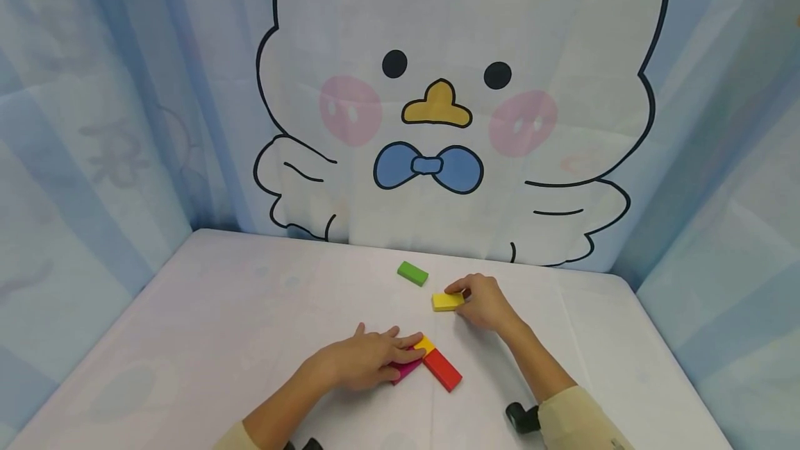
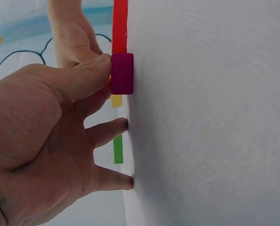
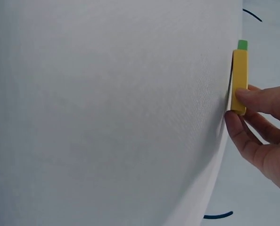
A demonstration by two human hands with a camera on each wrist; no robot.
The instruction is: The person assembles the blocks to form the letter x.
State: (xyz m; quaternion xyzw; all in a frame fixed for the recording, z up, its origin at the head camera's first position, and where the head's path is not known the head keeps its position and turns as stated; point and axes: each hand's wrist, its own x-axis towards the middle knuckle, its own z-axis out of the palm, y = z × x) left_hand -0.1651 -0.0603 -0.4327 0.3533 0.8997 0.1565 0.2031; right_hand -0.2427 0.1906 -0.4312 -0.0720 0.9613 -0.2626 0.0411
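Note:
My left hand (image 1: pixel 365 360) lies over a magenta block (image 1: pixel 407 369) with its fingers spread and fairly straight. Its thumb touches the top of that block in the left wrist view, while two fingertips (image 2: pixel 126 182) reach the tabletop. A yellow-orange block (image 1: pixel 426 345), partly covered by these fingers, meets the end of a red block (image 1: pixel 443 369) at an angle. Farther back, my right hand (image 1: pixel 484 302) pinches one end of a yellow block (image 1: pixel 446 302) between thumb and fingers. In the right wrist view this yellow block looks slightly tilted, its near end off the table.
A green block (image 1: pixel 413 273) lies toward the back of the white table (image 1: pixel 300 283). Behind stands a curtain (image 1: pixel 437 221) with a cartoon bird. Dark wrist gear (image 1: pixel 522 418) shows by the right sleeve (image 1: pixel 578 419).

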